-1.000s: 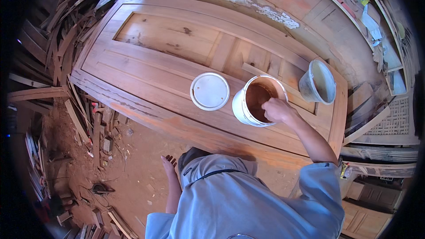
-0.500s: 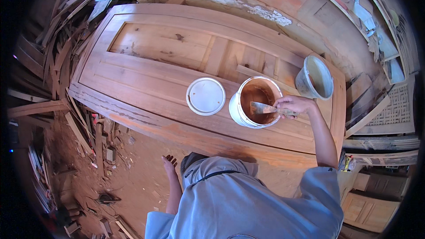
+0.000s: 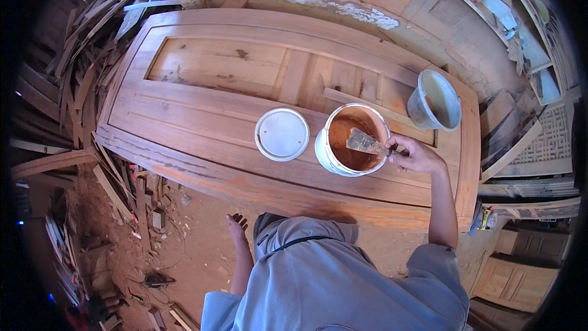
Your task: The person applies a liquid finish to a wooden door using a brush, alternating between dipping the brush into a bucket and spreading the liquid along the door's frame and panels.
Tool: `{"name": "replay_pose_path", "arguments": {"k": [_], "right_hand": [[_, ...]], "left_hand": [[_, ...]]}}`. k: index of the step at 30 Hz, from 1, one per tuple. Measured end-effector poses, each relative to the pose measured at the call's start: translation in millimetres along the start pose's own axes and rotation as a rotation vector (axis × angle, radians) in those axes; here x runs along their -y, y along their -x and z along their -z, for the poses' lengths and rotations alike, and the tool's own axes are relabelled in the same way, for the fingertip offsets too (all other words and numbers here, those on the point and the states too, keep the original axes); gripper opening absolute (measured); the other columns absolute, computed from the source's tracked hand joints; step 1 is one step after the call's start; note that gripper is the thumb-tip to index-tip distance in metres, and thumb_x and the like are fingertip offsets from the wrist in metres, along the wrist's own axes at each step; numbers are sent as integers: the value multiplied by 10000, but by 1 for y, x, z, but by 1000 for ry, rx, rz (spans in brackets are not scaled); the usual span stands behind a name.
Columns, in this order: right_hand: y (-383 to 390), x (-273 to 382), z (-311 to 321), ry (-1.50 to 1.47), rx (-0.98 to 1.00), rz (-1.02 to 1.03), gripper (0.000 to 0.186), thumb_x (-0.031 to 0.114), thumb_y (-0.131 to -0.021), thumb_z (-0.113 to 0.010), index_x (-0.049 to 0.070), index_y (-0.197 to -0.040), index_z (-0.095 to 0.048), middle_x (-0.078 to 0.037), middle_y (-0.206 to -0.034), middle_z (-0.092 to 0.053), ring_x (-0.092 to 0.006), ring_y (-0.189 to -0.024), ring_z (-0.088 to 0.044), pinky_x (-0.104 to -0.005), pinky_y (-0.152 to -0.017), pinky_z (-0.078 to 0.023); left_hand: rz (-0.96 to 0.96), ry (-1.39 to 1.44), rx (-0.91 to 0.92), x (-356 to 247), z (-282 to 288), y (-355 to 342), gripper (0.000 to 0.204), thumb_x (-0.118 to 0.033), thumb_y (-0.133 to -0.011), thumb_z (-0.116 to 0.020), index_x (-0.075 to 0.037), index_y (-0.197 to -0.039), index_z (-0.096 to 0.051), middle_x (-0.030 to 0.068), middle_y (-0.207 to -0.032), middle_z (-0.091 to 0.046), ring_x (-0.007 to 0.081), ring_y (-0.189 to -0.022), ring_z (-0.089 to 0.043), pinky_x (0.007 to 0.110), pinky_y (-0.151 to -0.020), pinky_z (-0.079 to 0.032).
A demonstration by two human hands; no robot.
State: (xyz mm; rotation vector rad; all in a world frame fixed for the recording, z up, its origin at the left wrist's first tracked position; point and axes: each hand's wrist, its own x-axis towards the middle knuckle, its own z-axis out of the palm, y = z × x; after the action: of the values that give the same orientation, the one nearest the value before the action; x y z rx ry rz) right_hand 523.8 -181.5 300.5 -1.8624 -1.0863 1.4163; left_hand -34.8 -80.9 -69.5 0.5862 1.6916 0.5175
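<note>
I am holding the scraper [image 3: 364,141] over the mouth of the white bucket [image 3: 328,158], which is standing on the wooden door [image 3: 202,125]. Whether the blade is touching the brown paste [image 3: 355,120], I cannot tell. For working well, I should be holding the blade nearly flat and inside the rim, so that drips are falling back. My right hand [image 3: 416,155] is gripping the handle, the wrist bending leftward above the upright forearm [image 3: 444,208]. My left hand [image 3: 237,228] is hanging low, fingers spread, visibly holding nothing.
</note>
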Motion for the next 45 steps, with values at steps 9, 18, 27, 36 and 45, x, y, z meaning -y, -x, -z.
{"name": "replay_pose_path", "arguments": {"k": [9, 18, 27, 36, 45], "right_hand": [[-12, 2, -58, 136, -380, 255, 227, 79, -914, -642, 60, -1041, -454, -7, -836, -495, -88, -740, -450, -262, -654, -412], [-14, -14, -90, 41, -664, 390, 194, 37, -950, -579, 16, -1108, -467, -64, -936, -587, -139, -840, -586, -275, -764, -473], [1, 15, -155, -745, -373, 311, 415, 12, -953, -533, 75, -1318, -345, -81, -859, -542, -103, -555, -516, -240, -497, -450], [-45, 47, -299, -1403, -93, 311, 499, 96, -943, -514, 150, -1417, -368, -138, -908, -544, -165, -641, -524, -312, -522, -476], [-145, 74, -477, -579, -531, -219, 408, 183, -987, -496, 142, -1392, -484, -108, -894, -582, -141, -643, -551, -291, -579, -496]], "left_hand": [[-7, -10, -40, 2, 5, 9, 778, -648, -989, -240, 2, -1329, -496, 187, -1250, -608, 289, -1023, -638, 391, -803, -516], [-15, 1, -43, 6, 4, 12, 753, -638, -992, -246, -7, -1302, -514, 178, -1230, -616, 291, -1000, -643, 404, -798, -512], [-69, -44, 17, 4, 21, 4, 705, -598, -1008, -288, 3, -1286, -528, 164, -1200, -622, 288, -962, -646, 401, -761, -521], [-206, 244, -182, -125, 92, -74, 722, -610, -1000, -319, 39, -1245, -518, 154, -1106, -635, 278, -916, -644, 381, -751, -528], [-251, 340, -251, -326, 164, -237, 812, -636, -994, -268, 30, -1446, -367, 153, -1384, -508, 306, -1191, -551, 400, -1025, -441]]}}
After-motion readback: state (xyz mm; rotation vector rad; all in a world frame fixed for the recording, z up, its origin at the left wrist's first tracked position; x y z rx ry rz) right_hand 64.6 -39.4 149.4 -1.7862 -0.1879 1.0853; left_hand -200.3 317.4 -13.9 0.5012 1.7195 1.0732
